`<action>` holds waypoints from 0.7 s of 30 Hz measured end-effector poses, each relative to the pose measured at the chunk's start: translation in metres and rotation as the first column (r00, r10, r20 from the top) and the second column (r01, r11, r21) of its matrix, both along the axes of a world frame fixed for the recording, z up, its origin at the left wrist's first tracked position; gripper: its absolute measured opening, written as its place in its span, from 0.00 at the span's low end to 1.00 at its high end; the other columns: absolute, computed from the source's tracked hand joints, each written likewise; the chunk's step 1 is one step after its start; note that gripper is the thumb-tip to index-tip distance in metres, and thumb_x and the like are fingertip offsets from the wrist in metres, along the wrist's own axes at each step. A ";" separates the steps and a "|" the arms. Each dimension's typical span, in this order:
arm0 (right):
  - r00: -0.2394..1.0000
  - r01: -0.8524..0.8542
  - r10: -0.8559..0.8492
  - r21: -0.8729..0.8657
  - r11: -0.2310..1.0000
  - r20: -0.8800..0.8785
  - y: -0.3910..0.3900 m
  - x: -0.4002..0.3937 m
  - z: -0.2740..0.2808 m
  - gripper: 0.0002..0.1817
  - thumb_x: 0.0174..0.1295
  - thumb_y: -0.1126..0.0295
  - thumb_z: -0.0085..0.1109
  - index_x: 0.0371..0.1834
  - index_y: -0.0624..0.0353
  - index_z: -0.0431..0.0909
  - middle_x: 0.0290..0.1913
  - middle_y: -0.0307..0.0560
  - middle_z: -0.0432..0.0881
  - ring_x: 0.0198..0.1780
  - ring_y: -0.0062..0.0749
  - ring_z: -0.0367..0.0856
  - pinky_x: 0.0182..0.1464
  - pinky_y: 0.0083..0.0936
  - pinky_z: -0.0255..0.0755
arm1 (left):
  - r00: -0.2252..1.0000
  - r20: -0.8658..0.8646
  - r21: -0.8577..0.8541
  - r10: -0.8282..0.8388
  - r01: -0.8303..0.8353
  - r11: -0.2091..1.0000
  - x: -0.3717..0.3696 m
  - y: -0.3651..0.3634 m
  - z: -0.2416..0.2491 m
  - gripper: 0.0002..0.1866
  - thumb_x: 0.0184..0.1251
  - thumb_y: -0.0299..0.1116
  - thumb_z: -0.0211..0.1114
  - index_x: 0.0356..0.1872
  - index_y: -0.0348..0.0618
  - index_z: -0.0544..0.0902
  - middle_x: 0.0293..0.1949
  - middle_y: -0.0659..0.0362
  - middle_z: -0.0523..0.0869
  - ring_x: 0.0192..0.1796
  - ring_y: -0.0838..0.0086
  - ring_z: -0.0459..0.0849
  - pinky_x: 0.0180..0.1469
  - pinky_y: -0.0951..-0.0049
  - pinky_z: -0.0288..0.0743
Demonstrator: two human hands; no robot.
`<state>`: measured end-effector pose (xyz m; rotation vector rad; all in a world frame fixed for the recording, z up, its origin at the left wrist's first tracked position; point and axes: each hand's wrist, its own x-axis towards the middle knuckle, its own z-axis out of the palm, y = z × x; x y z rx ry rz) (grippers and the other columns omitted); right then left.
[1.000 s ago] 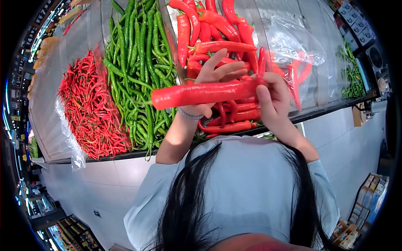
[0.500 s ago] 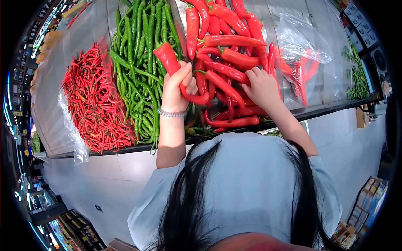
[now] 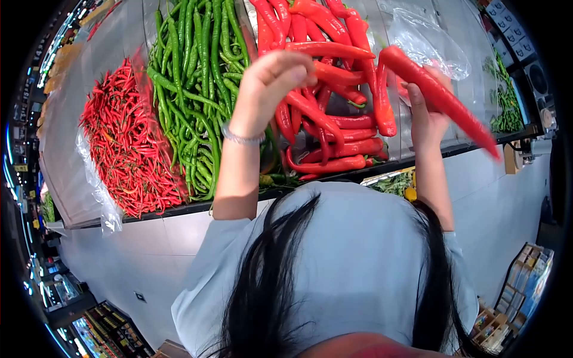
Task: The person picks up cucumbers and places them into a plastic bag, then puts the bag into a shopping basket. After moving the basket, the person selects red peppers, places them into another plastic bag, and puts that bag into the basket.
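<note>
My right hand is raised and grips a long red pepper that slants down to the right. A clear plastic bag lies just behind it on the display. My left hand, with a bracelet on its wrist, hovers with bunched fingers over the pile of long red peppers. Its fingertips touch a pepper at the top of the pile; whether they grip it is unclear.
Long green peppers fill the bin left of the red ones, and small red chillies lie further left. The display's dark front edge runs above a white panel. More greens sit at far right. Shelves of goods stand below.
My right hand has lifted a long red pepper out of the pile and up to the right. My left hand no longer shows the pepper it held and has risen over the pile.
</note>
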<state>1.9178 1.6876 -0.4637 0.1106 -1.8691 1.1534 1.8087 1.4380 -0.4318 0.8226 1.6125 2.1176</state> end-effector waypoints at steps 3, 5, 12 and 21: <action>0.997 0.026 -0.018 0.114 0.993 -0.074 0.001 -0.024 0.015 0.21 0.55 0.81 0.65 0.52 0.60 0.71 0.48 0.47 0.78 0.48 0.28 0.78 0.52 0.25 0.73 | 0.996 -0.023 -0.280 0.090 -0.093 0.955 0.025 -0.005 -0.039 0.09 0.64 0.32 0.65 0.38 0.35 0.81 0.31 0.61 0.85 0.33 0.81 0.82 0.36 0.81 0.75; 0.997 0.018 -0.033 0.196 0.981 0.074 -0.001 -0.055 0.059 0.13 0.61 0.72 0.60 0.48 0.57 0.74 0.39 0.44 0.81 0.40 0.29 0.81 0.44 0.22 0.74 | 0.998 0.057 -0.625 0.000 0.036 0.780 0.036 -0.008 -0.048 0.15 0.62 0.40 0.67 0.32 0.34 0.82 0.24 0.61 0.84 0.27 0.82 0.81 0.31 0.81 0.74; 0.986 -0.074 -0.023 0.566 0.821 0.163 -0.035 -0.104 0.059 0.21 0.60 0.66 0.58 0.57 0.55 0.70 0.43 0.56 0.78 0.45 0.50 0.78 0.48 0.35 0.72 | 0.993 -0.022 -0.748 0.120 -0.096 0.657 0.060 0.016 -0.120 0.33 0.57 0.50 0.70 0.49 0.28 0.73 0.32 0.52 0.84 0.33 0.70 0.84 0.37 0.73 0.77; 0.704 -0.300 -0.214 0.557 0.775 0.677 -0.050 -0.014 -0.053 0.26 0.61 0.52 0.57 0.52 0.64 0.66 0.36 0.58 0.80 0.37 0.53 0.81 0.37 0.41 0.76 | 0.892 0.376 -0.506 0.249 -0.028 0.862 0.048 0.035 -0.126 0.34 0.59 0.40 0.68 0.61 0.33 0.63 0.36 0.60 0.81 0.31 0.79 0.80 0.26 0.81 0.69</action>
